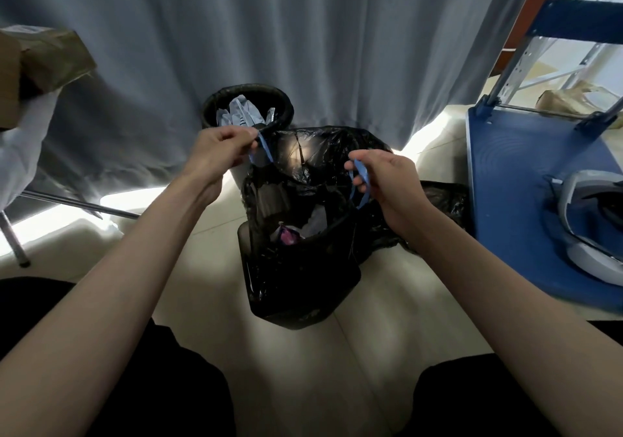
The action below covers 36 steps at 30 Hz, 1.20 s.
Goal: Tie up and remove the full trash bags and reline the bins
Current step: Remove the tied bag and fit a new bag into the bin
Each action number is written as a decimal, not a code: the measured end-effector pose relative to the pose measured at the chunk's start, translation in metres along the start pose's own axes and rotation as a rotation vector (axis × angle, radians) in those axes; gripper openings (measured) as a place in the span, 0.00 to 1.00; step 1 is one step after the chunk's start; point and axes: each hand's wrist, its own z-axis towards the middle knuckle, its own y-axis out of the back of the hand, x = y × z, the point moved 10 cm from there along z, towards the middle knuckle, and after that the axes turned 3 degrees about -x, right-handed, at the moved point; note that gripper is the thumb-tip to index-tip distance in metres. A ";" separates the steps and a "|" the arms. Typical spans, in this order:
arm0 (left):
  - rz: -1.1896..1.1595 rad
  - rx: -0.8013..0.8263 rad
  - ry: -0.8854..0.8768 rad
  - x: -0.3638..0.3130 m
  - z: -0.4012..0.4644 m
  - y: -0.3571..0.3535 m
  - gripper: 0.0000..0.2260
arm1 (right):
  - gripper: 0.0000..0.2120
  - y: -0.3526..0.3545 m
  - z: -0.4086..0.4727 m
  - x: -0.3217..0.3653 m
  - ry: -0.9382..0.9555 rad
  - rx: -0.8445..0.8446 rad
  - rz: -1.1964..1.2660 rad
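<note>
Left grip (220,148) pinched shut on a blue drawstring loop (262,149) — right grip (382,180) pinched on the other blue drawstring loop (359,183). Both loops come off the mouth of the black trash bag (303,261), which sits between and below the two grips, inside the near bin (300,305) on the tiled floor (303,369). Bag mouth not closed; a purple wrapper (288,236) and pale scraps visible inside. Just past the left grip: a second bin (247,104), black-lined, holding crumpled white and grey paper. Loose black plastic (441,204) lies on the floor beside the right grip. Further right — blue cart deck (505,183) with a grey headset (586,220) on it. Grey curtain (269,31) behind everything.
</note>
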 end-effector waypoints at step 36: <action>0.876 0.411 -0.344 0.054 -0.049 -0.145 0.08 | 0.09 -0.014 -0.016 0.043 0.148 0.177 0.137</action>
